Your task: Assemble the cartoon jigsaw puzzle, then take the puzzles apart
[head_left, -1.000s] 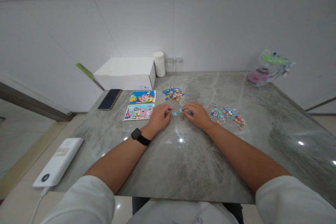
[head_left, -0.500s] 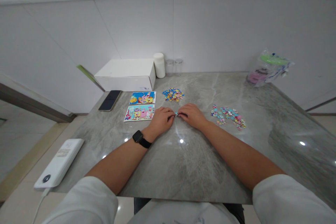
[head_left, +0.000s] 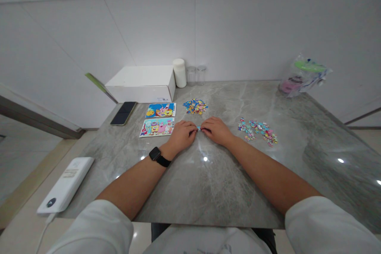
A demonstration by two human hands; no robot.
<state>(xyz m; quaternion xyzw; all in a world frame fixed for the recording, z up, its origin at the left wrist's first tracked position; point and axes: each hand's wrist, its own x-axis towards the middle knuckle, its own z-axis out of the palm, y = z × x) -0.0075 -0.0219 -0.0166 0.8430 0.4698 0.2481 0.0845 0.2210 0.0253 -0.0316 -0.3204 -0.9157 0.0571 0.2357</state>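
Note:
My left hand [head_left: 182,134], with a black watch on its wrist, and my right hand [head_left: 217,130] meet at the middle of the table. Between their fingertips are small light-blue puzzle pieces [head_left: 199,128], mostly covered by the fingers. Both hands are closed in a pinch on them. Just left of my left hand lies a light-blue cartoon picture card [head_left: 157,127], with a darker blue cartoon card [head_left: 160,110] behind it. A heap of blue and yellow puzzle pieces [head_left: 195,106] lies beyond the hands. More pastel puzzle pieces [head_left: 257,130] are spread to the right of my right hand.
At the back stand a white box [head_left: 139,83], a white bottle [head_left: 179,73] and two clear jars [head_left: 196,75]. A phone [head_left: 123,113] lies at left; a cabled white power bank [head_left: 66,184] rests at the near left edge. A plastic bag [head_left: 303,77] sits back right.
Both hands stay pinched together at nearly the same place, with only slight finger movement. The whole view has shifted a little.

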